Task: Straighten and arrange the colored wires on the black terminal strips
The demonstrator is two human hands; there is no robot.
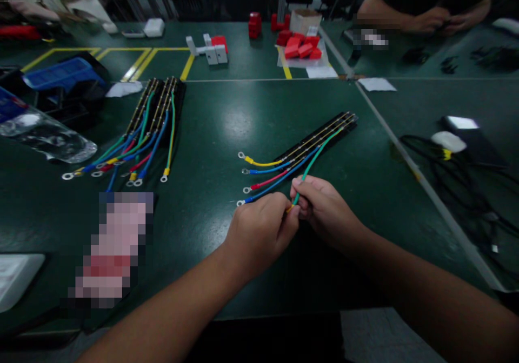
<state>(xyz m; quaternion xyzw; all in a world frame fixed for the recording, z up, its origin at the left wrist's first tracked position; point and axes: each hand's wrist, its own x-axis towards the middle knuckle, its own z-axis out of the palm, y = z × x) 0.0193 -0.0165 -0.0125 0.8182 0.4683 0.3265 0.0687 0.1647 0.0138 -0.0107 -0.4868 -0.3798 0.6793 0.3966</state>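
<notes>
Pinching slender green wire: left hand, fist-like; right hand, curled.

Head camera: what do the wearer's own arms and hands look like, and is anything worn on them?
The left hand and right hand are both ungloved. The left forearm and right forearm show no sleeve, watch, band, cable or marking. Some fingers are hidden, so I can't rule out a ring.

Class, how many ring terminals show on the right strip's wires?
4: on the yellow wire, upper blue wire, red wire and lower blue wire; the left hand may hide another.
</notes>
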